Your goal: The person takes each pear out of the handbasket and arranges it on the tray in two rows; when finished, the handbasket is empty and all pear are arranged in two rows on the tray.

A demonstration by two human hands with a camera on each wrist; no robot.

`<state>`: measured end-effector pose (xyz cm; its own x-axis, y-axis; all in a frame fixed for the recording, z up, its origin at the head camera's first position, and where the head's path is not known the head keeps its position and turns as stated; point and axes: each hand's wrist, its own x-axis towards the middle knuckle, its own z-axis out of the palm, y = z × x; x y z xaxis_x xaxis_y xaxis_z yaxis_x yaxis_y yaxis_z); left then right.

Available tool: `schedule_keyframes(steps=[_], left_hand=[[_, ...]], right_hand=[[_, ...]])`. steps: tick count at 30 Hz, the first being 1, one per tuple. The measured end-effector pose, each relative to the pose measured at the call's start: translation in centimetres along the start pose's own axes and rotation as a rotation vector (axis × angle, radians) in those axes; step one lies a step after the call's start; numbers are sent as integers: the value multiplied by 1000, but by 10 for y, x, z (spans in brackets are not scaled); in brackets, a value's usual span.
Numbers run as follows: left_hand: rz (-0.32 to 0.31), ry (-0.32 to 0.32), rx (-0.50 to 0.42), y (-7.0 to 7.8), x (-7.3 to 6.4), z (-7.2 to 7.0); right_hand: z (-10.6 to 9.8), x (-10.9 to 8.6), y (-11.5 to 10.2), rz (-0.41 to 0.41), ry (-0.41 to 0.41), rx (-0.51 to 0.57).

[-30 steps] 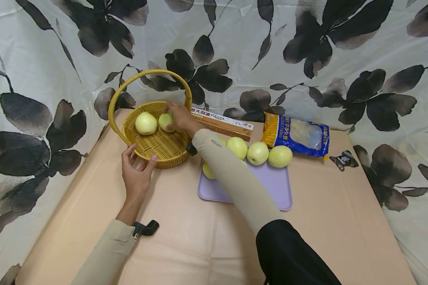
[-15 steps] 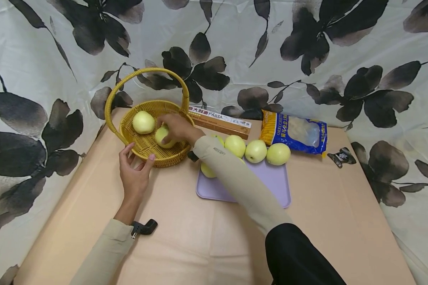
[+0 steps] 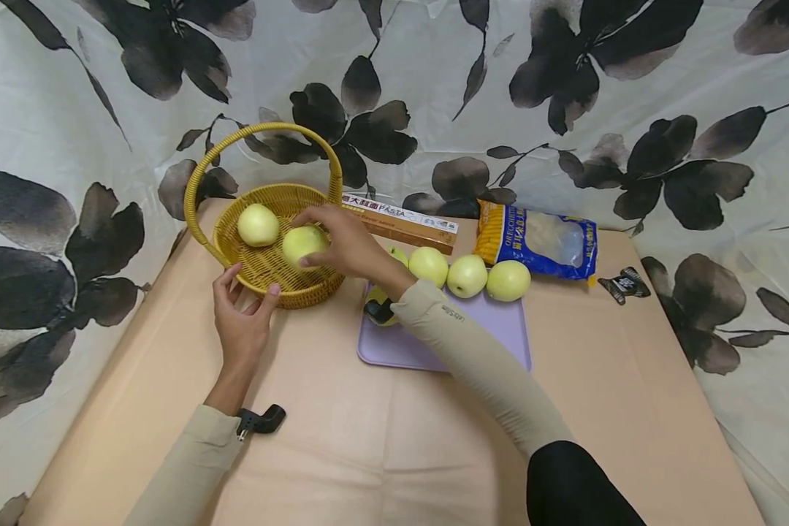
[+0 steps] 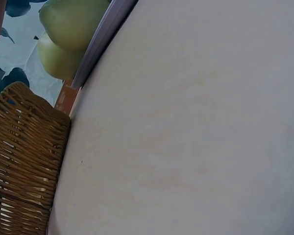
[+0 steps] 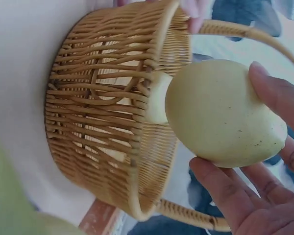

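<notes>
My right hand [image 3: 351, 245] pinches a pale green apple [image 3: 300, 242] between thumb and fingers, over the wicker basket [image 3: 305, 298]. In the right wrist view the held apple [image 5: 225, 115] appears above the basket's rim, its skin marked with small dark specks. Another apple [image 3: 258, 225] lies inside the basket on the left. At the basket's front left, my left hand [image 3: 242, 325] holds the rim with bent fingers, thumb apart on the right. Only the basket's woven side [image 4: 27, 166] shows in the left wrist view, without the hand's grip.
Right of the basket, a lilac tray [image 3: 493, 332] bears several green apples [image 3: 467, 276]. Behind it lie a pasta box [image 3: 404, 225] and a blue-and-orange pasta bag [image 3: 546, 241]. A small black packet [image 3: 624, 285] lies far right. The basket's tall handle [image 3: 263, 128] arches up.
My right hand has brought the apple up and toward me from deeper in the basket, its forearm drawing back to the right. The left hand keeps its place at the rim.
</notes>
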<state>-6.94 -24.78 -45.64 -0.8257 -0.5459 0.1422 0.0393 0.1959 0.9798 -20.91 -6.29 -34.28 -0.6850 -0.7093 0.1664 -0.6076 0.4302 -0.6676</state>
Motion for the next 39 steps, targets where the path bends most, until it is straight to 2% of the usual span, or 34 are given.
schedule_keyframes(steps=[7,15,22,31,39], left_hand=[[4,2,-4,2,-1,0],[5,2,0,2,-2,-1],[-4,-6,2,2,-1,-1],[-6,-10,3,1,0,0],[-5,-5,-20,0,1,1]], right_hand=[[-20,-42,0,-1,87,91],[-42,-89,5,27,152,107],[-62,-127,14,123,200,149],[-84,-182,38,218,254,65],[-89,-218,63,287,292,-88]])
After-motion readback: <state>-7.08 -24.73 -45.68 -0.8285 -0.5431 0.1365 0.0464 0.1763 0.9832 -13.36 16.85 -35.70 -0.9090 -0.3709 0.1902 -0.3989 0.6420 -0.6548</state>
